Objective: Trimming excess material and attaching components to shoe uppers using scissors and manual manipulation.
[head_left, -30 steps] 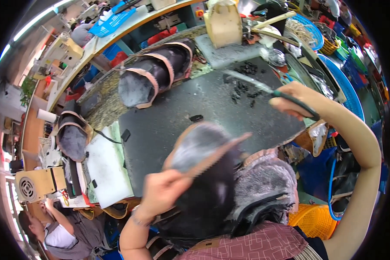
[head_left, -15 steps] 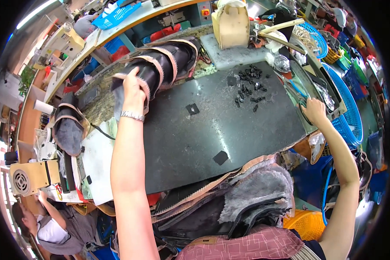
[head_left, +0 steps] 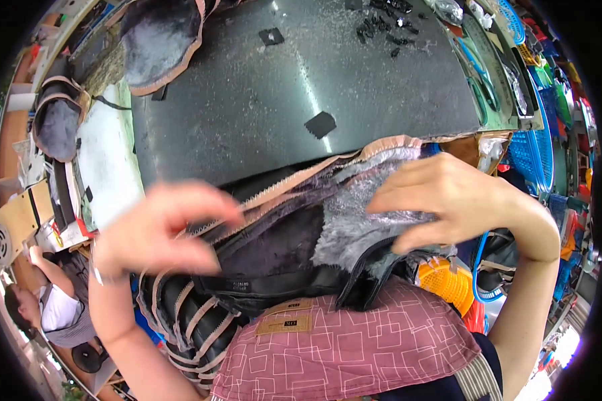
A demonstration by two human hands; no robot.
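Across my lap lies a fur-lined boot upper (head_left: 354,234) of black leather, with grey fleece and a pale zigzag-cut edge. My right hand (head_left: 448,204) hovers over or just touches the fleece, fingers curved and apart, nothing seen in them. On the other side of the piece, my left hand (head_left: 164,230) is smeared by motion. Its thumb and fingers are spread, and it appears to hold nothing. At the lower left, beside my forearm, several black leather uppers (head_left: 187,311) with pale edges are nested together.
A black work board (head_left: 241,127) carries dark square patches (head_left: 321,124) and a pile of small black pieces (head_left: 381,27). Another fleece-lined upper (head_left: 160,43) is at its far left. Blue-handled scissors (head_left: 478,63) lie at right. A yellow basket (head_left: 445,284) stands beside my lap.
My left hand has let go of the stacked uppers and come back toward my lap. My right hand has left the scissors and moved over the fleece. The view has tilted down.
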